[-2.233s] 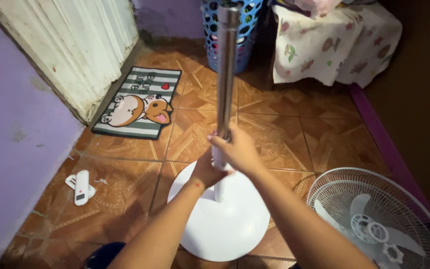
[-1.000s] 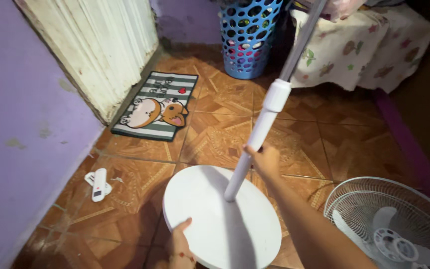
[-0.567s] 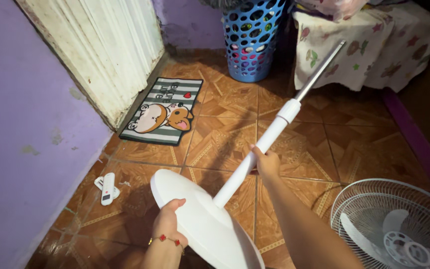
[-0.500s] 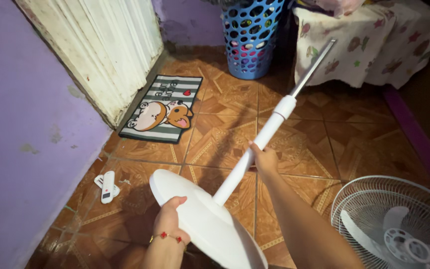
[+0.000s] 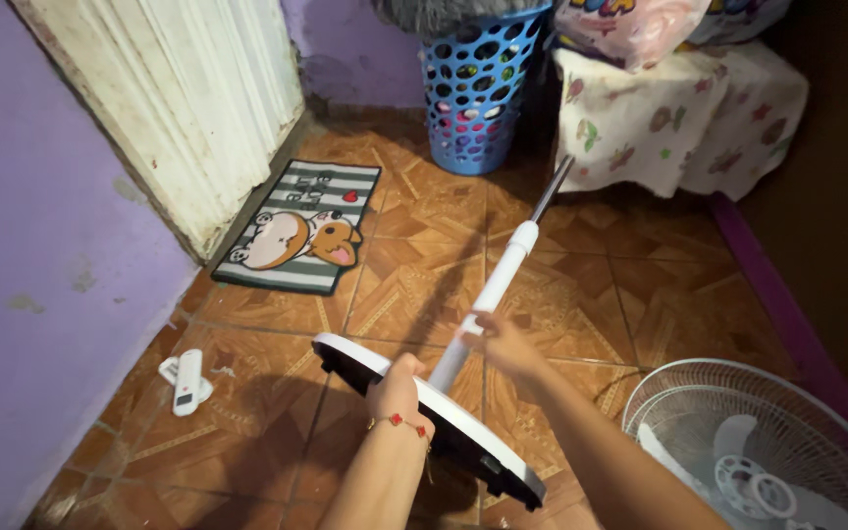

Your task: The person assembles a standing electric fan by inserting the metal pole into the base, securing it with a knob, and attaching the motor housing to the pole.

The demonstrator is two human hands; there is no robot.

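A white fan stand lies tipped over above the tiled floor. Its round base is turned almost on edge, showing a dark underside. My left hand grips the base's upper rim; a red bead bracelet sits on that wrist. My right hand holds the white pole just above the base. The pole's thin metal upper section points away toward the cloth-covered furniture.
A white fan head with grille lies at lower right. A striped dog doormat lies by the white door. Two white remotes rest near the purple wall. A blue laundry basket and a floral-cloth-covered stand are at the back.
The stand went from upright to laid nearly flat. My left hand moved from the pole to the base rim. The base has tipped further, now showing its dark underside.
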